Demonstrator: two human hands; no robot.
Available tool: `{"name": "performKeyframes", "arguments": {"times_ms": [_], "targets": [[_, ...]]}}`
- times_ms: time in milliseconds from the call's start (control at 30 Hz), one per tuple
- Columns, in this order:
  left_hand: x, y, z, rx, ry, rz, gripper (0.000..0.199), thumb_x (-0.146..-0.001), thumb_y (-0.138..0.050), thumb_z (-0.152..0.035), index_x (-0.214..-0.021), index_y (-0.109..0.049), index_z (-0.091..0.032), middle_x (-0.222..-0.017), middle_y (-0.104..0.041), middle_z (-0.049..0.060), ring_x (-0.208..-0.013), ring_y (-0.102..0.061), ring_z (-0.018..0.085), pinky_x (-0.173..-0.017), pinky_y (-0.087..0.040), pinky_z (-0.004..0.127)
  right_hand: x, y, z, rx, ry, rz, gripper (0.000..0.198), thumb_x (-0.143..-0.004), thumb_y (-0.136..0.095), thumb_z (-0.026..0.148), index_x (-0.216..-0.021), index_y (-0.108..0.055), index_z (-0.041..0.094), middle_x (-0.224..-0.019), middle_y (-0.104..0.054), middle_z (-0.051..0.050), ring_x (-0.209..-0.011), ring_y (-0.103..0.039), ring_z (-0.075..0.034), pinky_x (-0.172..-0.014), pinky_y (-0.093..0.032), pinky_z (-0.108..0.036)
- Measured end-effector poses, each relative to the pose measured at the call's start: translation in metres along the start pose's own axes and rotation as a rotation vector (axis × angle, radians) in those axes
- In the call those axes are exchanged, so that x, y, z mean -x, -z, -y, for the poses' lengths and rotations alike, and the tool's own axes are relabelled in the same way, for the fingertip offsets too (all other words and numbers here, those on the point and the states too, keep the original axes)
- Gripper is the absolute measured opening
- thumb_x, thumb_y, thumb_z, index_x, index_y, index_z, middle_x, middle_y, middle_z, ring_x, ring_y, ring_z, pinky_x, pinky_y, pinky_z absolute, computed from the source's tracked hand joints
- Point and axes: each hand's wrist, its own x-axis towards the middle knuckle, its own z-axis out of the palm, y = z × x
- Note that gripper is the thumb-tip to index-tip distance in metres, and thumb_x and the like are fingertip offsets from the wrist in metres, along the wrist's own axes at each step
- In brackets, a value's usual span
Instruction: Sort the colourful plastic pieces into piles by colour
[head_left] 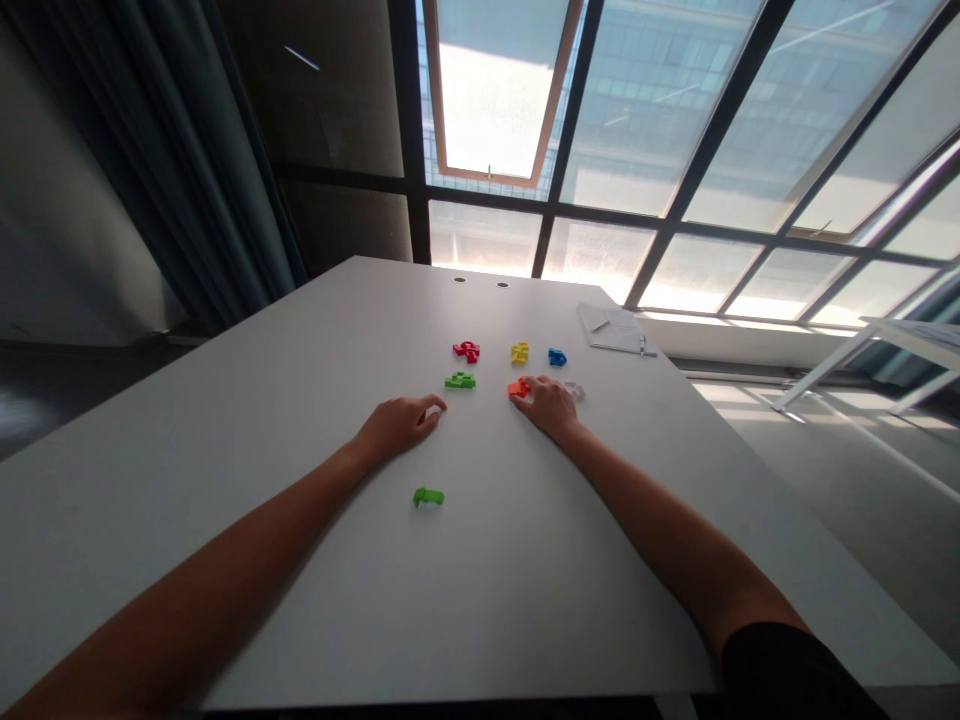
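My right hand (pixel 549 404) has its fingers on an orange plastic piece (pixel 516 389) lying on the white table (pixel 315 560). My left hand (pixel 403 420) rests on the tabletop, fingers loosely bent with a gap between them, holding nothing. Just beyond it lies a green plastic piece (pixel 460 381). Another green piece (pixel 428 497), with a curved end, sits closer to me. Farther back are small red pieces (pixel 466 351), a yellow piece (pixel 520 352) and a blue piece (pixel 556 357). Whitish pieces (pixel 574 390) show beside my right hand, partly hidden by it.
Sheets of paper (pixel 616 328) with pens on them lie at the table's far right edge. Two round holes are cut near the back edge. Large windows (pixel 495 110) stand behind, a dark curtain (pixel 165 150) at left, another white table (pixel 915 340) at right.
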Motion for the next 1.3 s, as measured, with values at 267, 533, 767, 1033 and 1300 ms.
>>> {"name": "performKeyframes", "arguments": {"times_ms": [267,533,767,1033,1300], "targets": [[0.000,-0.001,0.000,0.003,0.002,-0.005,0.041,-0.104,-0.047,-0.046,-0.128,-0.078,-0.033,-0.083,-0.079,0.001,-0.080,-0.076,0.024,-0.072,-0.052,0.030,0.014,0.016,0.014,-0.019,0.015,-0.033,0.040,-0.106,-0.069,0.046,-0.138,-0.070,0.023,-0.130,-0.074,-0.013,-0.110,-0.074,-0.027,-0.089,-0.054,-0.033],[0.001,0.003,-0.005,-0.007,0.006,-0.003,0.041,-0.105,-0.047,-0.044,-0.131,-0.076,-0.033,-0.086,-0.080,0.003,-0.084,-0.077,0.026,-0.075,-0.052,0.032,0.101,0.006,0.088,-0.362,0.834,0.045,0.028,-0.107,-0.073,0.042,-0.131,-0.075,0.027,-0.121,-0.080,-0.008,-0.102,-0.074,-0.022,-0.092,-0.056,-0.034],[0.001,0.002,-0.005,-0.011,0.007,-0.004,0.040,-0.105,-0.049,-0.044,-0.131,-0.076,-0.033,-0.085,-0.079,0.002,-0.085,-0.077,0.027,-0.074,-0.052,0.032,0.091,-0.006,0.087,-0.288,0.815,0.020,0.016,-0.111,-0.065,0.024,-0.117,-0.080,0.025,-0.105,-0.083,-0.006,-0.097,-0.072,-0.021,-0.094,-0.054,-0.033],[0.000,0.001,-0.002,0.000,0.006,0.009,0.040,-0.105,-0.048,-0.046,-0.130,-0.077,-0.034,-0.085,-0.078,0.001,-0.080,-0.075,0.025,-0.072,-0.049,0.031,0.048,-0.008,0.042,-0.175,0.469,-0.015,0.023,-0.109,-0.066,0.020,-0.126,-0.081,0.021,-0.117,-0.082,-0.010,-0.107,-0.074,-0.024,-0.099,-0.055,-0.035],[0.001,0.005,-0.004,-0.012,0.018,0.022,0.040,-0.105,-0.048,-0.044,-0.130,-0.078,-0.034,-0.087,-0.079,0.001,-0.083,-0.075,0.025,-0.073,-0.051,0.032,0.046,-0.020,0.037,-0.250,0.444,-0.085,0.040,-0.103,-0.067,0.016,-0.143,-0.069,0.019,-0.123,-0.080,-0.013,-0.113,-0.072,-0.027,-0.104,-0.056,-0.040]]}}
